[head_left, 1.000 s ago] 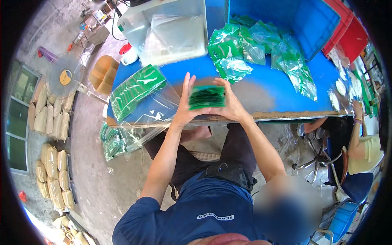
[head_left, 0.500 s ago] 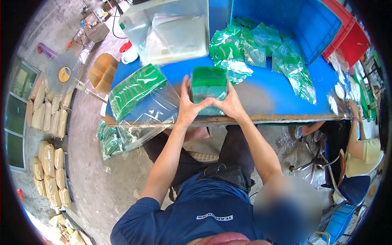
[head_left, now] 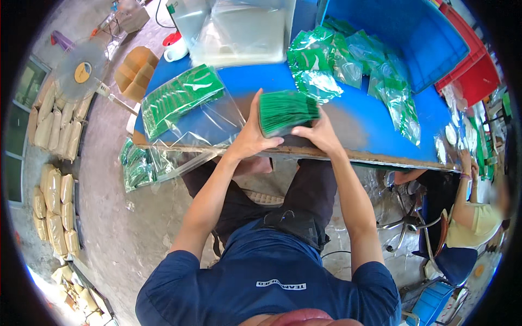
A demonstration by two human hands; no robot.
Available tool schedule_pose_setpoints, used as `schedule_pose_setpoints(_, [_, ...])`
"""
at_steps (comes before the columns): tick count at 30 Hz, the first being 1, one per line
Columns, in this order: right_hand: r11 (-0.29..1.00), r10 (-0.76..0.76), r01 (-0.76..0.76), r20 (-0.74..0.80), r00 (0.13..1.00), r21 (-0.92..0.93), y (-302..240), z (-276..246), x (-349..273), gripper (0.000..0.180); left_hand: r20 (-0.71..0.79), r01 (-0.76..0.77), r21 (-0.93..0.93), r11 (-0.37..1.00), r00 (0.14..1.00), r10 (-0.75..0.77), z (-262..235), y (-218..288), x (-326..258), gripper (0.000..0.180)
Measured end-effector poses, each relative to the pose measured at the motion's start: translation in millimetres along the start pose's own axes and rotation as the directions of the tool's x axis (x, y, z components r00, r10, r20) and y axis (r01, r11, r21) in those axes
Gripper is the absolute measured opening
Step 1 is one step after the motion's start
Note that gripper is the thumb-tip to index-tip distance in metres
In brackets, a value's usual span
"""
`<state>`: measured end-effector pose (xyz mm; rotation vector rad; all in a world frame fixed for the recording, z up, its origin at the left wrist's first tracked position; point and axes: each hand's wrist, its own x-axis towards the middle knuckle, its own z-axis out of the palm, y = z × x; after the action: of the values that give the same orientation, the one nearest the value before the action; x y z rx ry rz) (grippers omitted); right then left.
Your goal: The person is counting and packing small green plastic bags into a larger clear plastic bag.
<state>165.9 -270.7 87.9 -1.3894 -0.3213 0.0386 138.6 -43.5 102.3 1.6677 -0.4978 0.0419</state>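
Note:
Between my two hands is a thick stack of green packets [head_left: 286, 111], held just above the table near its front edge. My left hand [head_left: 253, 136] presses on the stack's left side, its thumb along the bottom. My right hand [head_left: 322, 132] closes on the right side, thumb at the near lower corner. The layered packet edges face up and look slightly blurred. Left of my left hand lies a clear plastic bag [head_left: 185, 100] filled with rows of green packets. Its loose clear end reaches towards my left wrist.
Loose green packets [head_left: 380, 81] spill from a blue crate [head_left: 435, 43] at the back right. A tray of clear bags [head_left: 244, 41] and a white mug [head_left: 175, 50] stand at the back. More green packets [head_left: 138, 165] show below the table's left edge. A co-worker [head_left: 470, 223] sits at right.
The stack has tilted and turned in my hands, so its layered edges now show. My right hand has shifted up its right side. The whole view has turned slightly.

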Motion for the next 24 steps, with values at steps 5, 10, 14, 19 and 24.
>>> schedule_pose_setpoints(5, [0.979,0.132,-0.124,0.036,0.991,-0.164,2.1,-3.9,1.3,0.073,0.031,-0.015,0.114,0.993,0.999,0.012,-1.9,-13.0,-3.9,0.111])
schedule_pose_setpoints(10, [0.757,-0.236,0.231,0.075,0.969,-0.612,-48.3,5.1,-1.4,0.098,0.039,0.075,0.058,0.995,0.996,-0.077,-6.5,-18.4,3.7,0.088])
schedule_pose_setpoints(14, [0.146,-0.279,0.514,0.463,0.841,-0.845,-107.5,44.6,-0.5,0.124,0.024,0.137,0.057,0.989,0.990,-0.138,-1.6,-0.8,0.2,0.081])
schedule_pose_setpoints(19, [0.519,0.313,0.115,0.314,0.897,-0.847,-122.3,20.2,-2.0,0.087,0.111,0.101,0.007,0.995,0.989,-0.101,4.0,35.2,-14.0,0.105])
schedule_pose_setpoints(24, [0.862,0.331,-0.225,0.166,0.929,-0.455,-90.4,27.7,-24.0,0.066,-0.383,-0.046,-0.669,0.742,0.877,-0.291,60.7,36.7,-35.8,0.079])
